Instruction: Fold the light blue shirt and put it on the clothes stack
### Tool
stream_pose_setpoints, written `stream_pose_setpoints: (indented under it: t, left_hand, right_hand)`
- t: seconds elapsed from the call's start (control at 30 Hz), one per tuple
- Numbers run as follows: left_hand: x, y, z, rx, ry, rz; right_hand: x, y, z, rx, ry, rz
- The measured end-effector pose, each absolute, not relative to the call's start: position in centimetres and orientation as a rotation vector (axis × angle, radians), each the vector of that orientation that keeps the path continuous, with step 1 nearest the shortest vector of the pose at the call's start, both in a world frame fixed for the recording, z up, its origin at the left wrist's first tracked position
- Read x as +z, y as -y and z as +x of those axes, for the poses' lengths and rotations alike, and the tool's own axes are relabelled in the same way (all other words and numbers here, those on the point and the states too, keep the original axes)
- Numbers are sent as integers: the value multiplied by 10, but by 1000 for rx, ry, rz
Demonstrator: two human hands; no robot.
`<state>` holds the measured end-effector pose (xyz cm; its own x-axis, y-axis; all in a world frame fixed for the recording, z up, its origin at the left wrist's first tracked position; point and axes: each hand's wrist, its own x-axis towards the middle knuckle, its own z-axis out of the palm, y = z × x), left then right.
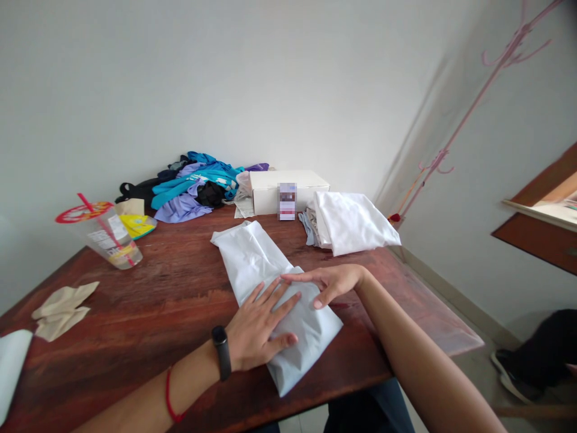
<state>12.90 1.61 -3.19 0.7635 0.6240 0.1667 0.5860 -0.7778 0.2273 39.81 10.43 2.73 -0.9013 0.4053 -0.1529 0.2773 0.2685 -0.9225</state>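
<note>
A light grey-white cloth [259, 246], folded into a long strip, lies aslant on the wooden table [180, 288]. Its near end is doubled over towards the middle. My left hand [261, 322] rests flat on the folded part, fingers spread and thumb out. Over the same fold is my right hand [333, 282], its index finger stretched towards my left fingertips and its thumb apart, near or on the cloth. Neither hand grips anything. What kind of garment the cloth is, I cannot tell.
Behind the cloth stand a white box [270, 195] and a folded white cloth stack [354, 222]. Clothes [198, 186] are heaped at the back left. A plastic cup with straw [112, 237] and a crumpled napkin [63, 310] are at left. A pink coat stand [473, 108] leans right.
</note>
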Motion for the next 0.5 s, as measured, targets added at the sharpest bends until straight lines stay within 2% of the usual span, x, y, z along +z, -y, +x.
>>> stream_pose_setpoints:
  t: [0.13, 0.23, 0.37, 0.5]
  left_hand:
    - [-31, -15, 130, 344, -981, 2801]
    - [-31, -16, 131, 375, -982, 2791]
    - [-34, -17, 130, 409, -989, 2779]
    - [-40, -20, 127, 527, -979, 2796]
  right_hand:
    - [32, -95, 401, 1833, 2428, -519]
    - [28, -83, 408, 1836, 2453, -594]
    - [15, -56, 419, 1691, 2354, -882]
    - [2, -19, 426, 1403, 2174, -1163]
